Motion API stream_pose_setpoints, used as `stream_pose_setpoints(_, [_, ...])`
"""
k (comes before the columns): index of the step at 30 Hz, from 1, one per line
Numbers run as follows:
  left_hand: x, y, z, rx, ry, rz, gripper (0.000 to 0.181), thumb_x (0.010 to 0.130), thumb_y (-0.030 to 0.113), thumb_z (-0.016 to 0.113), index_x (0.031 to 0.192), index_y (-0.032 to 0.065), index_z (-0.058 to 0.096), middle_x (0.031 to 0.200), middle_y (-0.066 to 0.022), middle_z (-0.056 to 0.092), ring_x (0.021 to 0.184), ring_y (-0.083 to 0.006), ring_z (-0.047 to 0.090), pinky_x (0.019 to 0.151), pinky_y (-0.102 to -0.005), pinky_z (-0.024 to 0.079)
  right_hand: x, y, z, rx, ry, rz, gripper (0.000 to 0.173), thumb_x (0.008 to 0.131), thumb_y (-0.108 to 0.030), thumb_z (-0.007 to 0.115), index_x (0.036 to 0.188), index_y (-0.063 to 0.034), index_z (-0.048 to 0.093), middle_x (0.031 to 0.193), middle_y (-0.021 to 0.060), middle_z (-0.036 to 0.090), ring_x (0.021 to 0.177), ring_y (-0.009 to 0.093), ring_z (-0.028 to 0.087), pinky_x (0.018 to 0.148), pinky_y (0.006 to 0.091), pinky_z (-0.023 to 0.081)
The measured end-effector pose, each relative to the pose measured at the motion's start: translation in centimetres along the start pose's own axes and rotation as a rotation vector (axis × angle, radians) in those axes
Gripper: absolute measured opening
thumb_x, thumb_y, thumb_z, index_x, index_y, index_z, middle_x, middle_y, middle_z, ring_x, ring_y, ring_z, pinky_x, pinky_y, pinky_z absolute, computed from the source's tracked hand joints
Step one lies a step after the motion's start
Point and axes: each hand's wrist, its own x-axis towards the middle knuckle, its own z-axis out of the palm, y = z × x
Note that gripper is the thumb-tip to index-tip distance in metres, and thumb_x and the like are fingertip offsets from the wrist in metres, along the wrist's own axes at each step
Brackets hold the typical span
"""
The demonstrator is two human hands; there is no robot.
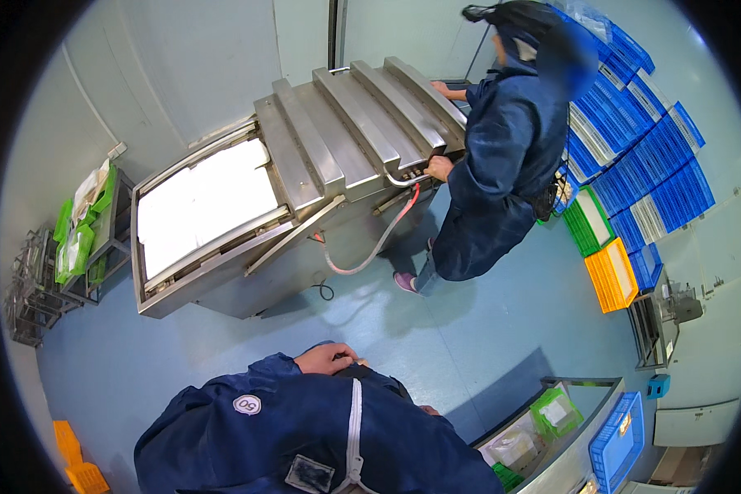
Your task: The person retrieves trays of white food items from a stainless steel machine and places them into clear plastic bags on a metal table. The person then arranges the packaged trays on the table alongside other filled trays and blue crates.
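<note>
My left hand (327,358) rests at the front of my waist, palm towards my dark blue work jacket (284,426). Its fingers are curled, and whether they hold anything is hidden. Only a sliver of my right hand (430,410) shows beyond the jacket's right side. Ahead of me stands a stainless-steel double-chamber vacuum packing machine (222,259). Its ribbed lid (339,142) covers the right chamber, while white plates (204,204) lie exposed in the left one. Neither of my hands touches the machine.
A co-worker (500,167) grips the lid's handle (407,180). A hose (370,265) loops from the machine's side. Stacked blue crates (648,160) line the right wall, near an orange crate (611,275). Green baskets (77,250) sit on a left rack; a blue tray (617,441) is at lower right.
</note>
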Motion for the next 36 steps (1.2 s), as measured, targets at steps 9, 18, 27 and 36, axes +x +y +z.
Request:
stream_pose_setpoints(9, [5.3,1.0,-1.6,0.048,-0.048,0.096,0.027,0.095,0.023,0.053,0.111,0.003,0.06,0.102,-0.0111,0.065,0.097,-0.0215,0.061,0.086,-0.0315,0.046,4.0,3.2,-2.6,-0.235,-0.029,-0.24,0.039,0.084,-0.024,0.064,0.117,-0.0052,0.057,0.092,0.0112,0.069,0.087,0.02,0.066,0.078,0.0324,0.052])
stream_pose_setpoints(18, [10.8,4.1,-4.2,0.018,-0.116,0.148,0.027,0.094,0.023,0.052,0.112,0.0039,0.06,0.105,-0.0104,0.065,0.098,-0.0201,0.06,0.087,-0.0306,0.046,5.0,-2.7,-4.7,0.003,0.174,-0.199,0.039,0.088,-0.033,0.057,0.118,-0.0096,0.058,0.092,0.0145,0.069,0.087,0.023,0.067,0.08,0.0356,0.052])
stream_pose_setpoints(27, [10.7,4.2,-6.7,0.091,-0.074,0.117,0.025,0.095,0.023,0.052,0.109,0.0041,0.062,0.099,-0.0081,0.063,0.101,-0.0181,0.057,0.089,-0.0306,0.044,3.3,-6.0,-4.6,0.186,0.004,0.005,0.043,0.085,-0.025,0.063,0.122,-0.0044,0.054,0.103,0.0133,0.068,0.096,0.022,0.065,0.084,0.035,0.05])
stream_pose_setpoints(36, [9.3,3.6,-7.7,0.109,-0.02,0.114,0.025,0.095,0.022,0.053,0.11,0.0037,0.061,0.104,-0.0081,0.064,0.098,-0.0166,0.059,0.088,-0.0298,0.045,8.6,-4.1,-2.1,0.056,-0.076,-0.092,0.046,0.083,-0.026,0.067,0.122,-0.0047,0.054,0.109,0.0136,0.066,0.103,0.022,0.062,0.09,0.0346,0.048])
